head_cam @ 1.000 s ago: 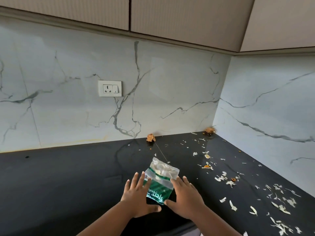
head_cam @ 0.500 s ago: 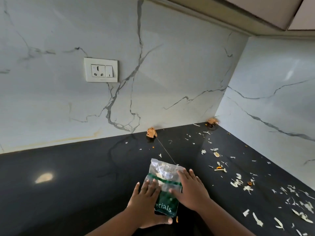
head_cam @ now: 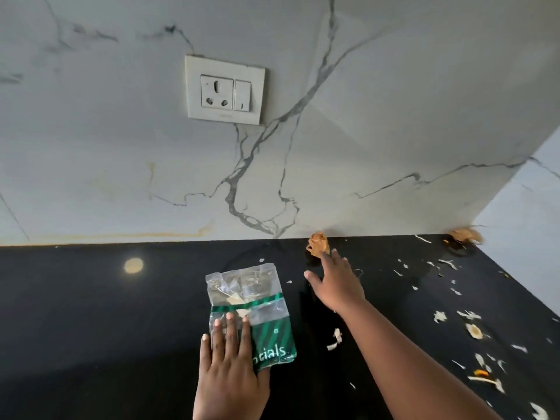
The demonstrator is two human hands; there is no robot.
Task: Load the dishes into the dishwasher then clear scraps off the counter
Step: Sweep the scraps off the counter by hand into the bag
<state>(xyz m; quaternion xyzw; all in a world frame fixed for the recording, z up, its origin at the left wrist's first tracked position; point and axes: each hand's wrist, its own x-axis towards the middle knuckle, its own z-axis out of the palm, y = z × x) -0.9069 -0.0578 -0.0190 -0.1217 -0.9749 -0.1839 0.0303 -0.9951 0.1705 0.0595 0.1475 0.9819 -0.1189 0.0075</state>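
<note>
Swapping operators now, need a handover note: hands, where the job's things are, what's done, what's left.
Left hand: flat, fingers straight, pressing the lower part of the plastic bag against the black counter.
Right hand: open, stretched toward the brown peel at the foot of the wall; fingertips at it, no grip yet.
Bag lies flat, a few pale scraps visible inside.
A second brown peel sits in the corner; white scraps are scattered over the right side of the counter.
Done: some scraps bagged. Dishwasher and dishes are out of view, cannot tell.
Left: collect both peels and the loose scraps.
</note>
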